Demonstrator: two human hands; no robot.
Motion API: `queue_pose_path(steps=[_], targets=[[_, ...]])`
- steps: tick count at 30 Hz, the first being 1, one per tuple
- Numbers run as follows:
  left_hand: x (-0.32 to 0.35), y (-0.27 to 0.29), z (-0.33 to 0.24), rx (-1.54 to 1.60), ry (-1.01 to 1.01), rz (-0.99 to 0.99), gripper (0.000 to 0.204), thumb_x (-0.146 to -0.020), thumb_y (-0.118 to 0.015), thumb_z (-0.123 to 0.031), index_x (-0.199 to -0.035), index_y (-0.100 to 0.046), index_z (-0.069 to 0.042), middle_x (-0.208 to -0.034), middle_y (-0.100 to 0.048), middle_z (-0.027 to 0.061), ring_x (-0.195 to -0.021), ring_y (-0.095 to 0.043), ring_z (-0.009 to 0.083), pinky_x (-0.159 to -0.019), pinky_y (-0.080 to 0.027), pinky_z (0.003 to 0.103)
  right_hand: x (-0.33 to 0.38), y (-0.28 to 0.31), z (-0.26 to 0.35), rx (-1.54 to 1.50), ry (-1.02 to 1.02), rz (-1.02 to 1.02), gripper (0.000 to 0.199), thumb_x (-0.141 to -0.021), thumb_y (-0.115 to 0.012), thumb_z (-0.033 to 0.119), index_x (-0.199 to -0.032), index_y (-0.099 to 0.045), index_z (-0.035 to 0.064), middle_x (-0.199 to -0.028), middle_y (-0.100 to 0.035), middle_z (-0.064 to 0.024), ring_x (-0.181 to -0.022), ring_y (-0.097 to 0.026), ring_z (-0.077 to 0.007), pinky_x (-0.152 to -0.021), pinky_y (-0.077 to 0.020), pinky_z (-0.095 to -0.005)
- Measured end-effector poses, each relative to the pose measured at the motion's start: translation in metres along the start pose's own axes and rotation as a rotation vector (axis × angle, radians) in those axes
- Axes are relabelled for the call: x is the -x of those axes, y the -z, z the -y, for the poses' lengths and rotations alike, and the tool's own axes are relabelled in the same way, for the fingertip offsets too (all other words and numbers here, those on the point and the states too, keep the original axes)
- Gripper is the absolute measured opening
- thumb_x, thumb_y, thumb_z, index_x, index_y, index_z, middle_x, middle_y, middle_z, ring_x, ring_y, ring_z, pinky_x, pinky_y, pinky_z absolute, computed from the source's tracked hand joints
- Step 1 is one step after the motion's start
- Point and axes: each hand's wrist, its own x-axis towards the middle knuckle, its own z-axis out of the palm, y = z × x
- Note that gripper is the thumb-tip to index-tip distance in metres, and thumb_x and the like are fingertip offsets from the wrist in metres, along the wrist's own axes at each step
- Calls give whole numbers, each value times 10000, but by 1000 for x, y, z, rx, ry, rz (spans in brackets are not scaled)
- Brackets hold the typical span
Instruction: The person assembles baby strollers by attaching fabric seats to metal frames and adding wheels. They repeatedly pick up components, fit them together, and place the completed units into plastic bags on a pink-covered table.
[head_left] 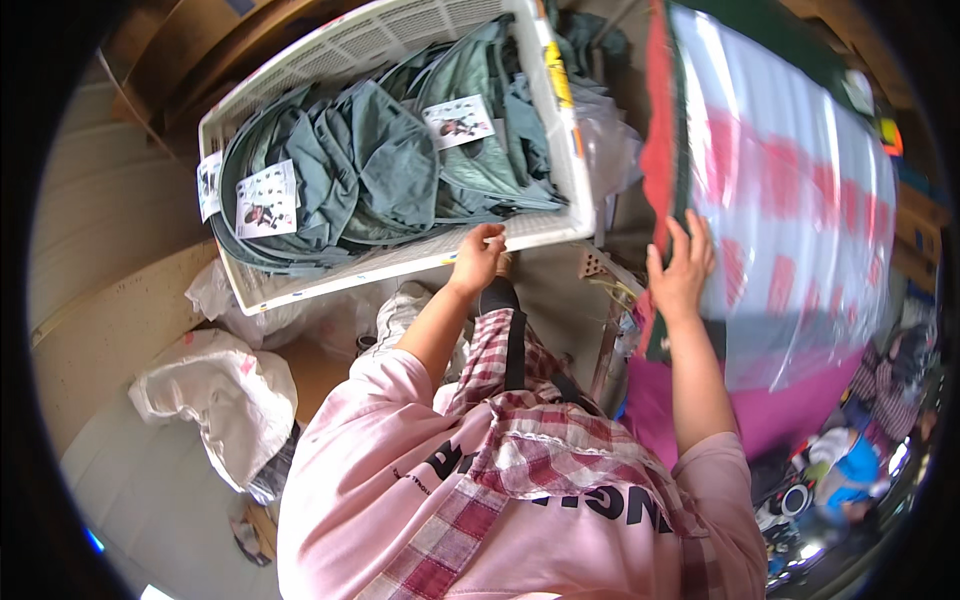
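Observation:
A white plastic crate (300, 70) holds several folded grey-green garments (380, 160) with white paper tags (268, 198). My left hand (478, 256) grips the crate's near rim, fingers curled over the edge. My right hand (682, 268) lies flat, fingers spread, on the near edge of a big bundle wrapped in clear plastic (790, 190), red and white inside, with a red and green side.
White plastic bags (220, 390) lie on the floor at the lower left. More crumpled clear plastic (610, 140) sits between the crate and the bundle. Colourful clutter (840, 460) fills the lower right. A wooden board (100, 320) runs along the left.

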Motion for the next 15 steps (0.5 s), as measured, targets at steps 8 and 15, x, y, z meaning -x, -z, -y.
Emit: queue_pose_path(steps=[8,15], targets=[[-104,4,52,-481,-203,4,494,-806,-655,-81,-1282,-525,-54,-1284,-522,231,-1170,-507,412,-997,-443,460,-42,-21,-1,143,86,58,453,-785,-627,118,-1237,-591,127,-1480,-412,-186,-1378,-359,-415,-1107,-265,-532],[-194,-134,65,-995,-88,436,576,-856,-572,-118,-1411,-441,-198,-1502,-371,103,-1404,-325,303,-1097,-333,519,-50,-24,-3,137,96,78,423,-784,-612,113,-1207,-612,125,-1462,-417,-226,-1364,-374,-438,-1101,-272,-529]])
